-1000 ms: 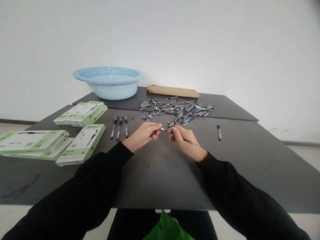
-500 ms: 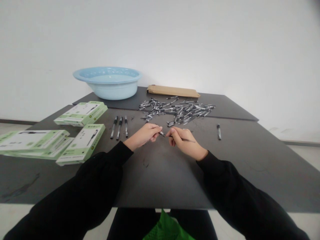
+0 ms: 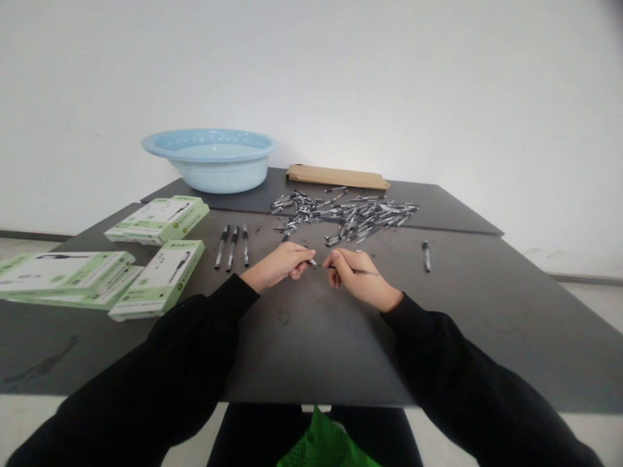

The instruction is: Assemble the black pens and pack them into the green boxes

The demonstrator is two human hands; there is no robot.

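Note:
My left hand [image 3: 287, 263] is closed in a pinch on a pen barrel [image 3: 314, 263], of which only the dark and clear end shows past the thumb. Facing it, my right hand [image 3: 353, 272] grips a thin dark pen refill [image 3: 366, 272] that runs back over the hand. Its front tip points at the barrel end; whether the two touch is too small to tell. Beyond the hands lies a loose heap of pen parts [image 3: 370, 217]. Three pens [image 3: 233, 249] lie side by side left of my left hand, and a single pen [image 3: 426, 256] lies to the right.
Green-and-white pen boxes [image 3: 160, 279] are spread and stacked at the left of the dark table [image 3: 462, 337]. A large light-blue basin [image 3: 219, 172] stands at the back left. Along the back lies a brown cardboard piece [image 3: 338, 176], near the wall.
The barrel end and the refill tip have shifted slightly between my hands, which stay almost in place. Nothing else on the table has moved.

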